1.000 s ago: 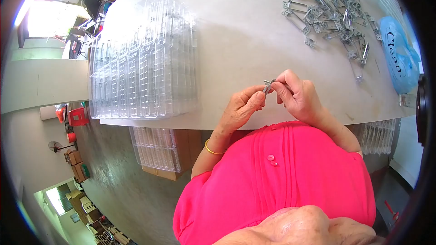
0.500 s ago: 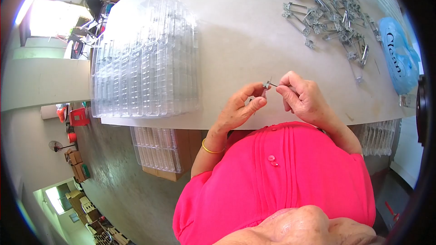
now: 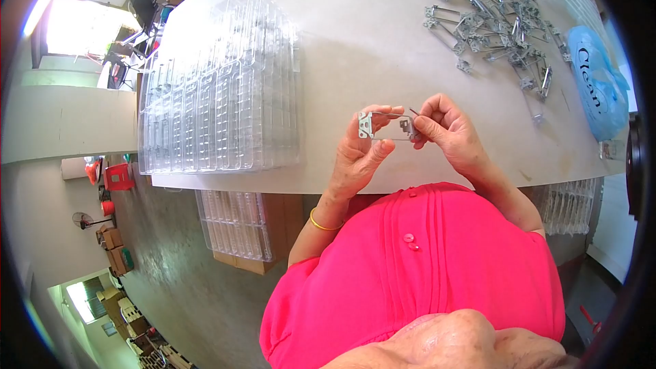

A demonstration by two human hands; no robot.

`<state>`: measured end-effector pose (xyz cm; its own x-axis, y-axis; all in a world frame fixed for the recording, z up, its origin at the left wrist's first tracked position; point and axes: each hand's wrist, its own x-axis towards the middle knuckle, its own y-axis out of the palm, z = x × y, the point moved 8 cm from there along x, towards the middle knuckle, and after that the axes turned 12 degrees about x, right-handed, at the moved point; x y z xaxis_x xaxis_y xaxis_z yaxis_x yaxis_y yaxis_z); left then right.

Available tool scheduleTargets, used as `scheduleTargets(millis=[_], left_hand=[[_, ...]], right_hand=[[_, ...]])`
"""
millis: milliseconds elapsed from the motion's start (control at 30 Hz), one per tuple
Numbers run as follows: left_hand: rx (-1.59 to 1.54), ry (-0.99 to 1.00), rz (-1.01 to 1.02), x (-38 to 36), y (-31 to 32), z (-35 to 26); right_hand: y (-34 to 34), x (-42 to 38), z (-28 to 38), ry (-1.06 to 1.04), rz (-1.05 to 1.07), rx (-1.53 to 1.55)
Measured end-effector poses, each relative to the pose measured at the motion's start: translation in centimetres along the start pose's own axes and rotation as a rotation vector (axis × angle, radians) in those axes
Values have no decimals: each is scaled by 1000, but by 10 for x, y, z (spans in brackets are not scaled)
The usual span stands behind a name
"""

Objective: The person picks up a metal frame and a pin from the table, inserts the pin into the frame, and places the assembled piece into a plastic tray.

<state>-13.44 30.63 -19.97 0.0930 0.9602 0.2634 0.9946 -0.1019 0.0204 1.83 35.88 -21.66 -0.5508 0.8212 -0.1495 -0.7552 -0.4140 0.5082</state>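
Note:
Between my two hands, above the table's near edge, is a small metal bracket assembly with thin rods joining a plate at each end. My left hand is closed around its left end, thumb below and fingers above and behind. The fingers of my right hand pinch its right end, and a thin dark tip sticks up by them. Farther off on the right lies a pile of similar metal bracket assemblies.
Stacked clear plastic trays fill the left of the white table. A blue plastic bag marked "Clean" lies at the right edge. Below the table are more clear trays and a cardboard box.
The bracket assembly has been turned, so its rods and both end plates now show lengthwise between my hands. My left hand has opened wider around it and shifted slightly left.

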Motion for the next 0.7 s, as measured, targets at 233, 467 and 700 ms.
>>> scheduleTargets(millis=[233,467,700], left_hand=[[-231,-151,84,-9,0,7],[-305,-511,127,-13,7,24],[-505,-498,77,-15,5,35]], right_hand=[[-4,-6,30,-264,-22,-273],[14,-8,42,-440,142,-579],[6,-7,51,-592,-33,-616]])
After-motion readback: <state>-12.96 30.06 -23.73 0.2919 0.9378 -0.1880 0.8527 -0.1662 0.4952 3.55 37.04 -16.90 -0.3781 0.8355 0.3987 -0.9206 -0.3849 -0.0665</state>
